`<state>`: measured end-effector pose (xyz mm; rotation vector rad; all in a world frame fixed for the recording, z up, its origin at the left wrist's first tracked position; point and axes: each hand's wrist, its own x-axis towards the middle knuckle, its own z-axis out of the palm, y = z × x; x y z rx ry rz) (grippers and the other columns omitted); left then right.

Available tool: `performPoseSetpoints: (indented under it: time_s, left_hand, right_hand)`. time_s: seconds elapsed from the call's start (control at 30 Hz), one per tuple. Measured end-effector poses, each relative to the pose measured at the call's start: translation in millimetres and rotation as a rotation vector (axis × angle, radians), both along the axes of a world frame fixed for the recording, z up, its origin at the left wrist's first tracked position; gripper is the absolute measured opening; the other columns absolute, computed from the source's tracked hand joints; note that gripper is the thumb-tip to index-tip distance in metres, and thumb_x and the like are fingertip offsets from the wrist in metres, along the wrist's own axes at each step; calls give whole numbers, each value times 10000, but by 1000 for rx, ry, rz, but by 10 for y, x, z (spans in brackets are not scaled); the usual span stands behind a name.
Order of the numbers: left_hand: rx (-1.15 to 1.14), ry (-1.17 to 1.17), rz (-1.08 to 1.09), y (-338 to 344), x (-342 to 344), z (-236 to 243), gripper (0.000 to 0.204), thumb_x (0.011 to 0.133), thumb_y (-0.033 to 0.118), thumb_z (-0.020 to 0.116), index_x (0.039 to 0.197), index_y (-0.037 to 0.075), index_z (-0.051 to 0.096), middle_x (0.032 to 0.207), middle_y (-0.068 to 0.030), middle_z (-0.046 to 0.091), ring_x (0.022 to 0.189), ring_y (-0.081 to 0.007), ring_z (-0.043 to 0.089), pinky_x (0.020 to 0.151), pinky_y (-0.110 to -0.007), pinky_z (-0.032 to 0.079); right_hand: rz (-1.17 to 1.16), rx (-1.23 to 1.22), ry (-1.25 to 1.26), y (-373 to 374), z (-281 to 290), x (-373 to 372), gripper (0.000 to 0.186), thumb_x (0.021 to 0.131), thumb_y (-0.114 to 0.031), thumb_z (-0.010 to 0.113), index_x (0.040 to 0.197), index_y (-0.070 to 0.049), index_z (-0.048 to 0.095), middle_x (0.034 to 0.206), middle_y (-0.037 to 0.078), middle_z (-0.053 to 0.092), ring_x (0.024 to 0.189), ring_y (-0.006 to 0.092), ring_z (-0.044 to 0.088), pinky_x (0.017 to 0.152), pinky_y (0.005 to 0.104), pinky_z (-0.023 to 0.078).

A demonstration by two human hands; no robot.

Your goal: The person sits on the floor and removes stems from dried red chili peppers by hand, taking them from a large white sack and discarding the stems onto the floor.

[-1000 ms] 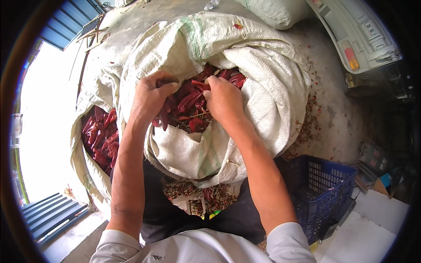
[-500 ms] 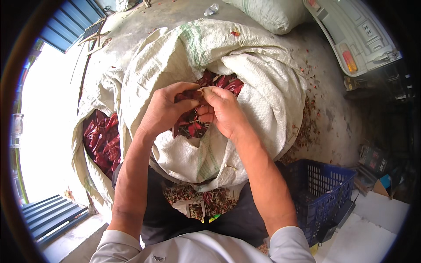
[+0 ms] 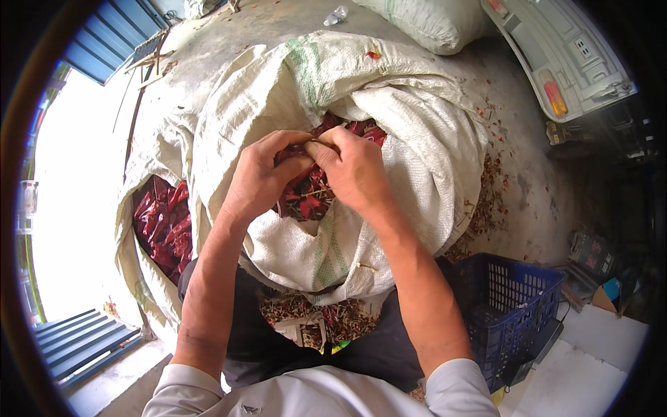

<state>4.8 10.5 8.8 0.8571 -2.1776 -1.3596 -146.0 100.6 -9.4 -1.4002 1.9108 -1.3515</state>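
Over the mouth of a big white woven sack (image 3: 424, 160), my left hand (image 3: 262, 172) and my right hand (image 3: 356, 170) meet with their fingertips touching. A dark red dried chili pepper (image 3: 290, 151) is pinched in my left fingers, mostly hidden behind them. My right thumb and forefinger press together at its end, where the stem itself cannot be made out. Below the hands, more dried chilies (image 3: 309, 205) and loose pale stems fill the sack's opening. To the left, a second woven sack (image 3: 126, 240) gapes around shiny red dried chilies (image 3: 165, 226).
A blue plastic crate (image 3: 511, 306) stands by my right leg. Stems and chili scraps (image 3: 333, 316) litter the floor between my legs. A stuffed white sack (image 3: 434, 24) lies at the back, near a pale vehicle tailgate (image 3: 563, 59). White boards (image 3: 590, 354) lie at lower right.
My right hand has turned so its back faces up more, and its lower fingers have curled out of sight. My left hand has stayed nearly in place.
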Motion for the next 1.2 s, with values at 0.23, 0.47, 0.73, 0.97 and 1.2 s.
performPoseSetpoints:
  time_s: [0.23,0.47,0.73,0.97,1.2]
  left_hand:
    - [-140,-113,-47,29,-12,-19,311,847,75,680,1139,-30,656,969,-138,686,947,-264,672,861,-357,515]
    - [351,180,99,77,-29,-36,124,962,111,652,1028,12,686,842,5,676,747,-53,612,668,-227,505]
    - [685,368,96,12,102,-28,116,995,150,609,1055,56,640,853,-72,700,558,-111,623,469,-231,513]
    - [540,644,218,-330,267,-94,140,981,178,634,939,51,592,793,-49,611,660,-121,629,569,-252,541]
    - [475,236,385,-283,203,72,143,900,142,673,817,41,614,873,-87,698,677,-94,608,582,-227,483]
  right_hand:
    - [-53,-248,609,-4,-118,99,181,972,-200,598,887,-52,537,790,127,609,719,305,649,626,392,543]
    - [-90,-321,12,-106,13,136,191,971,-174,625,929,0,560,789,137,636,704,312,647,642,433,508]
    - [96,-531,-1352,-109,103,-218,322,1016,-332,595,960,-15,601,750,7,573,593,72,543,537,251,521]
    - [-1,-65,140,-159,12,44,223,988,-265,613,1052,-59,670,954,108,724,763,213,709,707,340,584]
    - [243,271,740,-184,-757,264,58,888,-140,625,901,-88,644,964,98,692,957,291,682,736,424,575]
